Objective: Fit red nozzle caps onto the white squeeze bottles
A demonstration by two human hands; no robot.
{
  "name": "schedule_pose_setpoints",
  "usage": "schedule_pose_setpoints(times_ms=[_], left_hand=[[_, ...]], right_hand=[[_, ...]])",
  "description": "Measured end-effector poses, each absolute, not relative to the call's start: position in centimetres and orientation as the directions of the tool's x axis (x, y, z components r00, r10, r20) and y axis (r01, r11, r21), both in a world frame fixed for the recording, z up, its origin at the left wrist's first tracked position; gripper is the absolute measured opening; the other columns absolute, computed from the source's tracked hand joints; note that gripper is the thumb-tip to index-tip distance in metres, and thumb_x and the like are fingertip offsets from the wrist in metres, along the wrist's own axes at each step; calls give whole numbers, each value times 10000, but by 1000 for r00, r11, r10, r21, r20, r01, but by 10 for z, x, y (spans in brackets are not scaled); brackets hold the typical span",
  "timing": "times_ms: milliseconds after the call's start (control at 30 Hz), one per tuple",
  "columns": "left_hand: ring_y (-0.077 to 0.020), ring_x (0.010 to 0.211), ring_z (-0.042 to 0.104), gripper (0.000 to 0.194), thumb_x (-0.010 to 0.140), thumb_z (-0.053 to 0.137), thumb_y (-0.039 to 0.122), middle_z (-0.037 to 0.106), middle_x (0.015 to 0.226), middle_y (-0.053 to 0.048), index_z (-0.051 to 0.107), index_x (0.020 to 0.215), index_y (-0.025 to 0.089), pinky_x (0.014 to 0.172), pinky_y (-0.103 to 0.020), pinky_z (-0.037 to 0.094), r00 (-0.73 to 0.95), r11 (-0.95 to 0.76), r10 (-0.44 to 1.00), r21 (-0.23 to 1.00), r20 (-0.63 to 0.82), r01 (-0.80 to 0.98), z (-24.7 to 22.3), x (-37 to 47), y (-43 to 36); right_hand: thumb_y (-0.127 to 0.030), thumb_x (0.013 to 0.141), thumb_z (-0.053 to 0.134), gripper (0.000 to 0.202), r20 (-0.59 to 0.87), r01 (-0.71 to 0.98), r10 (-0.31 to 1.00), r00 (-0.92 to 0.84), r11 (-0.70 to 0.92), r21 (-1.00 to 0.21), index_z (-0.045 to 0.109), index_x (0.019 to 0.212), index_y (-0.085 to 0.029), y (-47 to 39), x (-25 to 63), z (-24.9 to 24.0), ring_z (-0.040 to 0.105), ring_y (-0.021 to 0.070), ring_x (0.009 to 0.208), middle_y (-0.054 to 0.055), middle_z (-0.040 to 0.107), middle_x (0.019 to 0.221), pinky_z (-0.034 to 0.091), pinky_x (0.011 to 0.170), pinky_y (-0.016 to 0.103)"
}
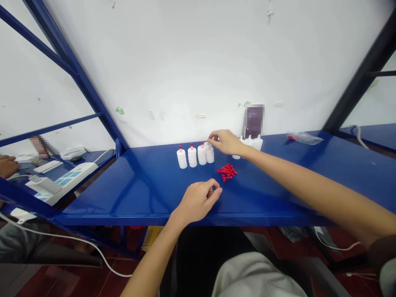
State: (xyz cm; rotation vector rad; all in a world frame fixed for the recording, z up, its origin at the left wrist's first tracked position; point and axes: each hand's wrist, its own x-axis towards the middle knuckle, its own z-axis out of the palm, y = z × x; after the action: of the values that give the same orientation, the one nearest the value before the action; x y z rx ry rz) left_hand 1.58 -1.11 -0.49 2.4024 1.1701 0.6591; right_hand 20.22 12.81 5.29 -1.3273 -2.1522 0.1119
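Observation:
Four white squeeze bottles stand upright in a row; red caps show on three, such as the leftmost bottle [182, 159]. My right hand [227, 141] reaches over from the right, its thumb and fingers closed at the top of the rightmost white bottle [210, 154]. Those fingers hide that bottle's tip, so I cannot tell whether it has a cap. Nearer the table's front edge, my left hand [198, 200] has its fingers curled towards the thumb, with nothing visible in it. A small pile of loose red caps [227, 171] lies between my hands, slightly to the right.
More white bottles [256, 143] without red caps stand behind my right forearm. A dark upright panel [255, 121] leans on the wall. Further right on the blue table [148, 185] is a clear plastic bag [305, 138]. A power strip [72, 177] and another person's hand [8, 166] are at left.

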Motion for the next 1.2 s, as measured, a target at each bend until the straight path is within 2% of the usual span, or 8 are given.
schedule_pose_setpoints(times_ms=[233,367,467,567,667,833,1000,1200], left_hand=[[-118,624,499,228,1004,425,379,554,655,55,565,905,228,620,-246,316,551,-588,799,508,242,629,-6,16,-10],[-122,630,507,228,1005,423,374,557,660,50,571,913,226,627,-249,330,554,-595,795,494,246,634,-6,16,-10],[-128,632,512,238,1006,418,381,555,660,47,576,918,226,626,-252,335,555,-597,794,488,247,637,-6,16,-10],[-133,637,521,249,1008,413,392,556,660,45,577,917,227,623,-253,337,555,-597,794,487,247,637,-5,17,-11],[-139,641,531,257,1009,409,394,559,656,41,581,915,227,620,-254,340,552,-593,797,489,245,640,-5,17,-12],[-137,630,523,254,1011,404,388,559,654,45,577,917,227,614,-258,329,548,-591,800,483,247,646,-5,18,-12],[-134,635,516,249,1011,407,393,542,652,48,567,913,228,620,-261,326,555,-594,797,477,238,648,-5,17,-11],[-131,637,520,263,1014,398,402,552,663,47,569,915,229,621,-267,320,551,-582,804,481,223,656,-5,17,-11]], right_hand=[[-370,912,537,249,448,815,837,-314,480,-326,724,944,-208,131,209,48,612,197,770,46,728,864,412,700,316],[-380,911,536,276,469,767,826,-313,511,-389,704,1029,-196,126,208,53,613,185,727,42,718,831,420,698,313],[-359,921,510,282,535,726,803,-263,529,-438,702,993,-165,116,222,68,624,187,750,70,724,890,438,720,320],[-378,913,524,276,596,705,765,-245,562,-432,699,952,-168,104,255,82,634,210,806,86,725,972,453,734,337],[-421,916,508,300,641,725,759,-113,504,-469,686,946,-182,98,297,84,621,215,724,78,714,875,460,695,358],[-364,852,540,237,614,870,789,-19,316,-379,691,927,-197,101,344,55,594,222,697,82,692,900,467,728,393],[-329,853,508,298,604,857,779,-166,417,-302,659,1051,-166,98,341,19,617,230,758,100,674,949,480,753,383],[-446,877,535,323,483,843,865,-138,359,-400,614,1034,-174,99,323,1,621,218,700,71,687,861,479,714,365]])
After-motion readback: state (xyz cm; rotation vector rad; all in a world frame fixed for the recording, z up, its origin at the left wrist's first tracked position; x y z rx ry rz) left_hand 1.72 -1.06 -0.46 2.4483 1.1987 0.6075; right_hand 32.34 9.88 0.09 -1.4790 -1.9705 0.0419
